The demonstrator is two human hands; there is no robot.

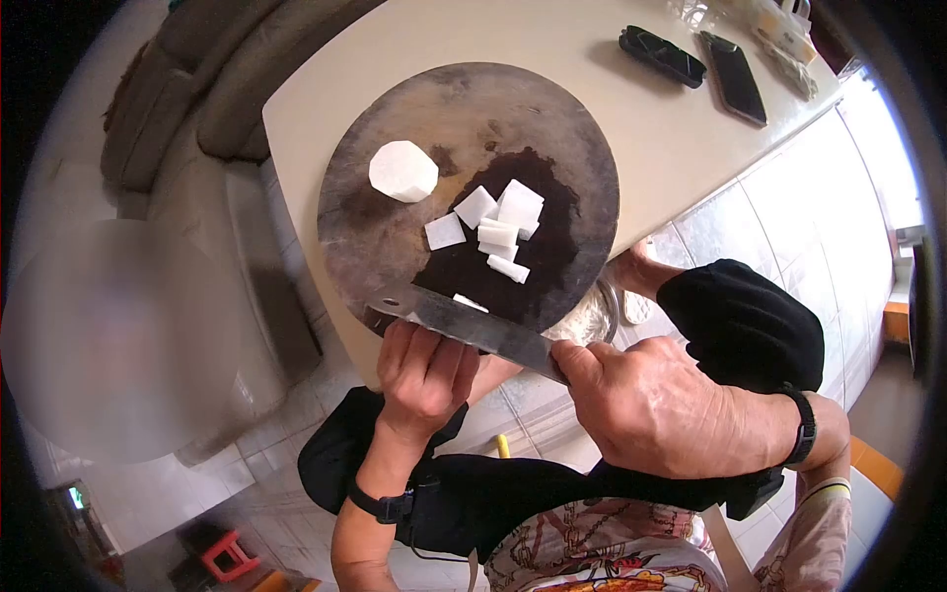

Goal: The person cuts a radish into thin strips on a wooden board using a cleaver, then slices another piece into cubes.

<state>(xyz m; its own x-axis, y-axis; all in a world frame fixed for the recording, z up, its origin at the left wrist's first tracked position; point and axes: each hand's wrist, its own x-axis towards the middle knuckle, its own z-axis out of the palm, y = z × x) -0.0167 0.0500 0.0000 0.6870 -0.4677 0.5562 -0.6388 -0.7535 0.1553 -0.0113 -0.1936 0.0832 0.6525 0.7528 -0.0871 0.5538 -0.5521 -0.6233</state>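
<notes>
Two hands on cleaver [464,321]: right hand [656,405] grip closed round handle; left hand [426,370] fingers curled under blade at board [395,257] edge. White chunks [498,232] on board, bench [612,118] beneath.

A beige table [631,148] carries a round wooden board [395,247] — a case [661,56] and phone [735,77] lie at two o'clock.

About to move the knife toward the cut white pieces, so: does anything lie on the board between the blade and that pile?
One small white piece lies right at the blade, ahead of the pile. Otherwise only bare, wet board lies between. The round slice lies off to the side.
</notes>
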